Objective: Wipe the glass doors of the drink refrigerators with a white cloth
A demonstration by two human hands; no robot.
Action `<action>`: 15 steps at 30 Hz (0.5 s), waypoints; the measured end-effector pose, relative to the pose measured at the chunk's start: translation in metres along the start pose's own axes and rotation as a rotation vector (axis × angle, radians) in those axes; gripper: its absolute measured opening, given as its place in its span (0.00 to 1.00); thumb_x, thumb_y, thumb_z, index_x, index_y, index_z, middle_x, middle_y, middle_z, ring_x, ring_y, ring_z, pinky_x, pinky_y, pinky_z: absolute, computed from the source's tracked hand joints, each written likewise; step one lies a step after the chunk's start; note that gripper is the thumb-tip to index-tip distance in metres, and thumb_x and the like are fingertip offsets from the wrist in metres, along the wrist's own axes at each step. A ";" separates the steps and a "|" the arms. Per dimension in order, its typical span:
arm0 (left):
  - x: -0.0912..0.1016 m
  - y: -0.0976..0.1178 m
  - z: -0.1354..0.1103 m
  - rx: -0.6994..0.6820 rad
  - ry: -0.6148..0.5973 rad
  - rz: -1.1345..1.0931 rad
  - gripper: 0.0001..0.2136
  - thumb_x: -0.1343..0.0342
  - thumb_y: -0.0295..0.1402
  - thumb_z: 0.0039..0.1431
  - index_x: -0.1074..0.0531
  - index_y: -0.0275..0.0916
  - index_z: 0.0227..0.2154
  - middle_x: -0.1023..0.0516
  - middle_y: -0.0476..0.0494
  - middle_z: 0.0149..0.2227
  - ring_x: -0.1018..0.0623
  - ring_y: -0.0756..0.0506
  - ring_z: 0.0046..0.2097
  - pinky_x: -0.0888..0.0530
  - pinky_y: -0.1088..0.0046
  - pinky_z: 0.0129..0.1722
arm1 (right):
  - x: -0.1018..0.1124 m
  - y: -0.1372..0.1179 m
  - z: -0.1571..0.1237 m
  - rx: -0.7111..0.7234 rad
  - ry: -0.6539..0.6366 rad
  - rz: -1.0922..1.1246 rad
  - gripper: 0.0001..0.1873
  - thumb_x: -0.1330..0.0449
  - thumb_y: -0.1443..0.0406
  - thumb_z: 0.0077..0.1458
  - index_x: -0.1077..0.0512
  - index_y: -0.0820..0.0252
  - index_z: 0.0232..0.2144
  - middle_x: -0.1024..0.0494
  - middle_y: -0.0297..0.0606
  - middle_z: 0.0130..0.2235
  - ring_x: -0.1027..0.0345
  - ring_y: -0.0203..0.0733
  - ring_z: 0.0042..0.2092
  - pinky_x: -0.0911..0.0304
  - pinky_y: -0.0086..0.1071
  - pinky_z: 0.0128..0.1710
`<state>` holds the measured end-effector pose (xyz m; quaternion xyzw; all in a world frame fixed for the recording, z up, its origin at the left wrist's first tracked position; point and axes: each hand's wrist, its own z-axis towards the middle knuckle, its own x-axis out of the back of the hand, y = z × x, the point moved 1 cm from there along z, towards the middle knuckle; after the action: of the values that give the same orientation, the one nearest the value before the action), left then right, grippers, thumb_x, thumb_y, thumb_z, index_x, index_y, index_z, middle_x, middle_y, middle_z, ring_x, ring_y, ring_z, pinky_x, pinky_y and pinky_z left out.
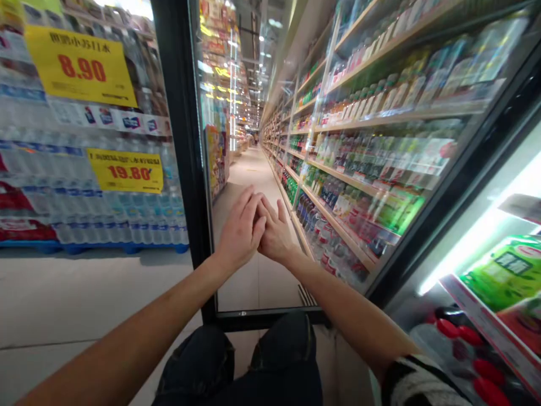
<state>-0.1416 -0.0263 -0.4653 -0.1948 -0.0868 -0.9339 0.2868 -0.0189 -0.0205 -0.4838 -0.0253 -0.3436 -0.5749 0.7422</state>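
- The left hand [240, 232] is open, fingers stretched out and close together, gripping nothing; it lies against the pane of the glass door [257, 282], near the pane's lower middle
- The right hand [275, 235] is open too, fingers spread upward, thumb out to the side; it sits on the same pane, just right of the left hand, whose fingertips overlap its fingers — the two hands touch
- Both bare forearms reach up to the door from below; a striped sleeve [416, 386] shows on the right arm, low and right of the door
- The door has a black frame [181, 141]; its pane shows a long aisle and shelves of bottles [359, 169], whether seen through the glass or mirrored in it I cannot tell
- Left of the door's frame stand stacked water bottles [127, 220] on a blue pallet [105, 247]; on them hang a yellow price sign reading 8.90 [80, 66] and a lower sign reading 19.80 [125, 171]
- Right of the door is a lit cooler shelf with a green pack [502, 270]; beneath it lie red-capped bottles [460, 332]
- Below the door's bottom edge are the person's knees in dark trousers [253, 366]
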 end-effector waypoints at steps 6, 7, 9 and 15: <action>-0.016 -0.012 0.001 -0.197 0.086 0.130 0.14 0.55 0.31 0.61 0.37 0.39 0.50 0.39 0.37 0.59 0.43 0.42 0.62 0.39 0.56 0.58 | 0.009 0.023 -0.044 0.014 0.089 -0.039 0.18 0.48 0.67 0.56 0.30 0.42 0.46 0.36 0.31 0.58 0.54 0.43 0.64 0.75 0.50 0.63; -0.013 -0.014 0.004 -0.219 0.097 0.196 0.12 0.53 0.32 0.61 0.34 0.41 0.47 0.36 0.39 0.57 0.39 0.42 0.60 0.39 0.57 0.57 | 0.012 0.026 -0.050 -0.016 0.106 -0.034 0.20 0.48 0.68 0.55 0.31 0.42 0.47 0.36 0.31 0.58 0.54 0.43 0.64 0.73 0.50 0.63; -0.001 -0.019 0.016 -0.250 0.121 0.328 0.09 0.51 0.34 0.60 0.30 0.43 0.41 0.29 0.43 0.50 0.32 0.44 0.54 0.36 0.60 0.53 | 0.018 0.031 -0.060 -0.089 0.134 -0.013 0.21 0.48 0.68 0.54 0.32 0.43 0.49 0.37 0.33 0.59 0.55 0.45 0.64 0.70 0.52 0.63; 0.040 -0.028 0.058 -0.279 0.229 0.436 0.08 0.51 0.31 0.59 0.27 0.40 0.34 0.27 0.45 0.34 0.29 0.47 0.41 0.31 0.67 0.40 | 0.028 0.032 -0.091 -0.126 0.230 0.068 0.19 0.49 0.69 0.53 0.29 0.50 0.46 0.38 0.40 0.59 0.53 0.47 0.63 0.59 0.53 0.62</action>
<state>-0.1693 -0.0074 -0.3971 -0.1395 0.1197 -0.8690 0.4594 0.0557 -0.0722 -0.5262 -0.0173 -0.2182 -0.5691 0.7926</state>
